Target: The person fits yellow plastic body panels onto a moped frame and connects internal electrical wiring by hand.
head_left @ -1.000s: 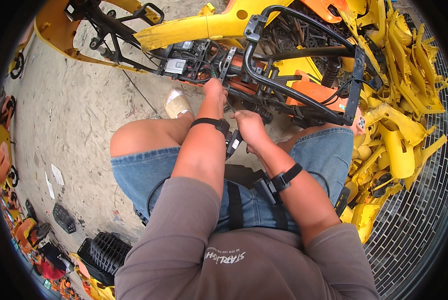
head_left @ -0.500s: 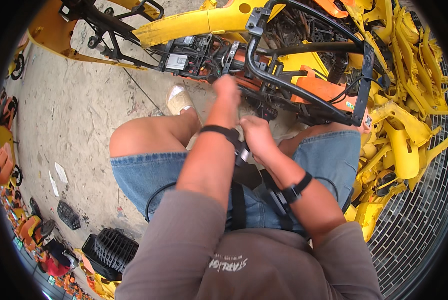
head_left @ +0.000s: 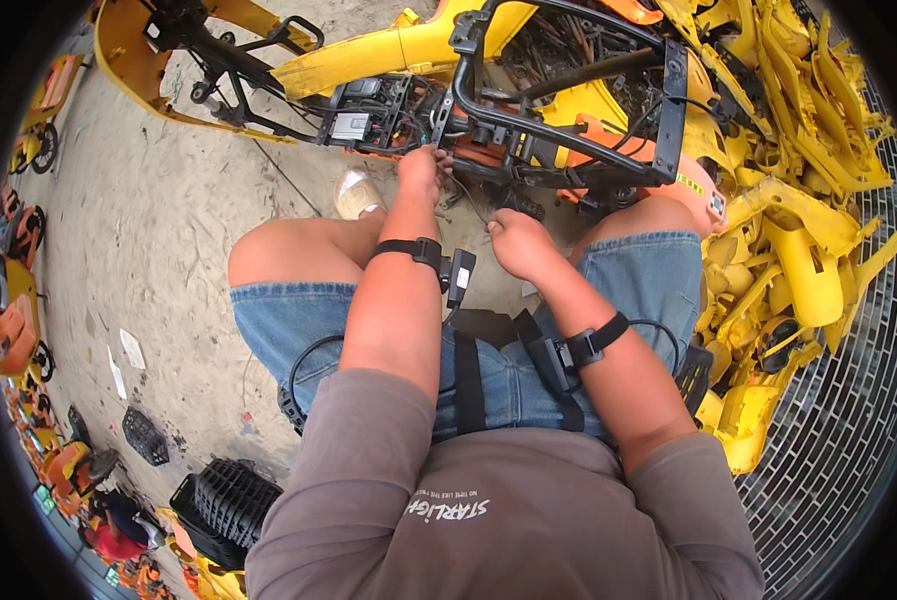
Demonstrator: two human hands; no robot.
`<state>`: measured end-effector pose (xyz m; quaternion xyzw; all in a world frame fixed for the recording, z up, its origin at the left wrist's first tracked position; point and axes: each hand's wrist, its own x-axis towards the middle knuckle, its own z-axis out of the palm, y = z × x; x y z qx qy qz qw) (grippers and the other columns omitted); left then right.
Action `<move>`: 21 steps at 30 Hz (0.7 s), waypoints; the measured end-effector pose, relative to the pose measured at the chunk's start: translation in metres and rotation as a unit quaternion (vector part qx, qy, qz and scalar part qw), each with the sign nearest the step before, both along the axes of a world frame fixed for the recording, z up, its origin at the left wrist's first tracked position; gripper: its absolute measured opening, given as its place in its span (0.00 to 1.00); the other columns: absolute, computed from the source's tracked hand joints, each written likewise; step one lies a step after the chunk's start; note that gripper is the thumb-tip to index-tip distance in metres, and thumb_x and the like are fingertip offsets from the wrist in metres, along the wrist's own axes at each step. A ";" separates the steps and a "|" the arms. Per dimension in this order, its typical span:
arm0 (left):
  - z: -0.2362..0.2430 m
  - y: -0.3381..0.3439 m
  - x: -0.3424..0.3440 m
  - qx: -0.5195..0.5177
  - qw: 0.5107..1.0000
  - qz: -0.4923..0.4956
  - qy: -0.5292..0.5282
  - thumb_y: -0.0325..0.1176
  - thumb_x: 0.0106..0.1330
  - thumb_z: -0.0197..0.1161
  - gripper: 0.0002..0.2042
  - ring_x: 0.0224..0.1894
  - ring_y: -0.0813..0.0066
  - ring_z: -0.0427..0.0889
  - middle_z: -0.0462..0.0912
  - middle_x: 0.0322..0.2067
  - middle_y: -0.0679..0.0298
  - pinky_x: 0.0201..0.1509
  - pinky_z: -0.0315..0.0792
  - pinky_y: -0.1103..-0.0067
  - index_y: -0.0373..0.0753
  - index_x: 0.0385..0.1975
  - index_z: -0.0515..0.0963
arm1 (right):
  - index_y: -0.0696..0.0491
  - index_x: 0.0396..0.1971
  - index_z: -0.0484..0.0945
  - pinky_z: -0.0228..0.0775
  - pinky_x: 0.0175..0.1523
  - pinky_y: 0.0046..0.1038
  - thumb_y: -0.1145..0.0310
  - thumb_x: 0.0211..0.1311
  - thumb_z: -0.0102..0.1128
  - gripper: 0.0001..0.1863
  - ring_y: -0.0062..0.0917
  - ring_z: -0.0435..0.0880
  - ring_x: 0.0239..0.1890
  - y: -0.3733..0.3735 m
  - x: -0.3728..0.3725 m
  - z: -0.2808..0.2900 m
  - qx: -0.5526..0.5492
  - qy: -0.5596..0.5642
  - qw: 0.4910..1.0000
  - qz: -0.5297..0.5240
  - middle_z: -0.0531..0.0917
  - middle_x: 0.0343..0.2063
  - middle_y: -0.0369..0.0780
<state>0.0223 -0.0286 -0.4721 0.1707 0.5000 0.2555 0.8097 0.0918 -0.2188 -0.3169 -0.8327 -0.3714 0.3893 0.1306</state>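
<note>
A partly stripped scooter frame (head_left: 558,155) of black tubing lies across the far side in front of me. My left hand (head_left: 424,172) is closed at the middle of the frame, beside a wiring bay (head_left: 368,118) that holds dark boxes and a silver-labelled unit. What its fingertips pinch there is hidden. Lower and to the right, my right hand (head_left: 521,245) is closed on the end of a thin dark cable (head_left: 470,197). The cable slants up from it toward the frame, near my left fingers.
Yellow body panels (head_left: 808,270) are heaped at the right. A long yellow panel (head_left: 398,55) crosses over the frame. Black baskets (head_left: 230,505) lie on the sandy floor at lower left. More scooters (head_left: 23,310) stand along the left edge. My knees are on either side of my hands.
My hands have moved a little apart, the left one shifting left. The thin cable now shows stretched between them. The whole view has shifted slightly.
</note>
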 end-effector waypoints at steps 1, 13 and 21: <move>-0.007 -0.001 -0.004 -0.009 1.000 -0.004 0.017 0.32 0.75 0.49 0.08 0.28 0.71 0.79 0.77 0.28 0.65 0.31 0.74 0.76 0.35 0.41 0.73 | 0.55 0.44 0.83 0.72 0.57 0.46 0.61 0.69 0.50 0.17 0.49 0.81 0.52 0.002 -0.002 0.009 -0.012 -0.008 1.000 0.013 0.84 0.45 0.54; -0.024 -0.043 0.003 -0.046 0.984 -0.155 0.081 0.35 0.74 0.53 0.10 0.43 0.71 0.85 0.85 0.42 0.63 0.42 0.77 0.75 0.39 0.48 0.76 | 0.58 0.35 0.84 0.79 0.50 0.44 0.72 0.56 0.54 0.12 0.48 0.86 0.44 -0.011 0.023 0.021 -0.055 -0.168 0.978 0.115 0.86 0.38 0.53; -0.021 -0.038 0.011 -0.021 0.980 -0.196 0.016 0.37 0.75 0.53 0.14 0.49 0.68 0.83 0.85 0.46 0.63 0.46 0.77 0.72 0.41 0.56 0.74 | 0.61 0.38 0.76 0.78 0.44 0.46 0.77 0.56 0.50 0.10 0.51 0.86 0.38 -0.020 0.056 0.017 -0.049 -0.140 0.974 0.172 0.85 0.31 0.55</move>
